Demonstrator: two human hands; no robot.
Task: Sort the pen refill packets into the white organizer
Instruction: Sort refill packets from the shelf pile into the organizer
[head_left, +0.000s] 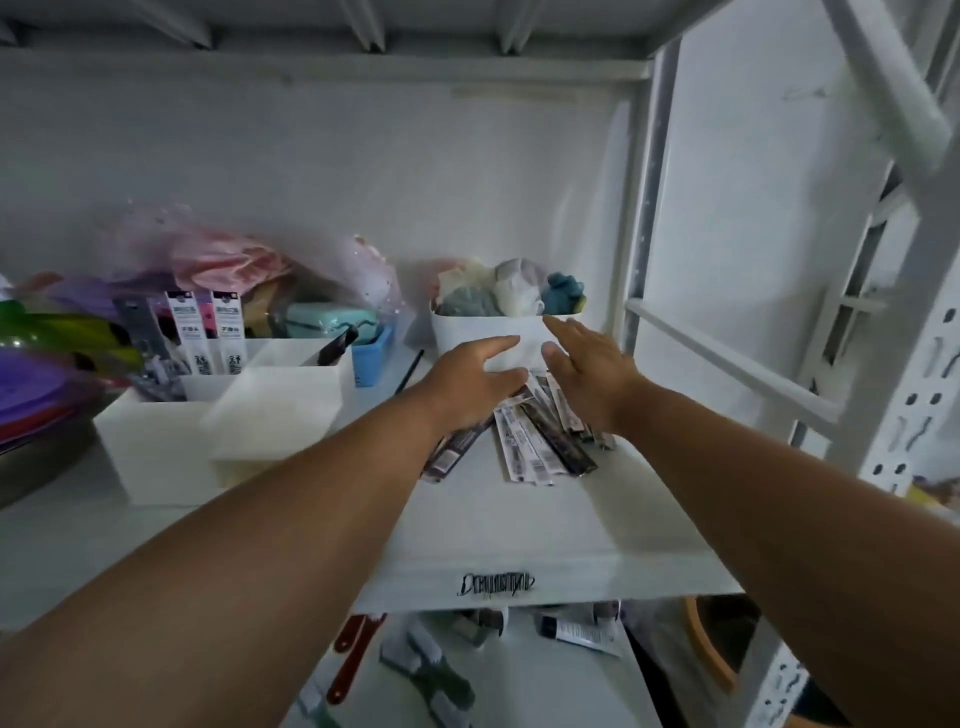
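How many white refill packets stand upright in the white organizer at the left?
2. One white packet stands at the back of the white organizer, and the second packet stands just right of it. Dark items beside them may hide more.

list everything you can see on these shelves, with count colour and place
loose refill packets: several, white and dark, fanned flat on the shelf under the hands
white organizer: one, white, shelf left of centre, several compartments
upright refill packets: two white clearly visible, standing in the organizer's back compartment
white bin: one, behind the hands, filled with soft white, grey and blue items
blue tray: one, behind the organizer
plastic bag: one, clear pinkish, at the back
lower shelf items: several, red, green, grey; too blurred to name
left hand: fingers relaxed, over the packets
right hand: fingers extended, over the packets
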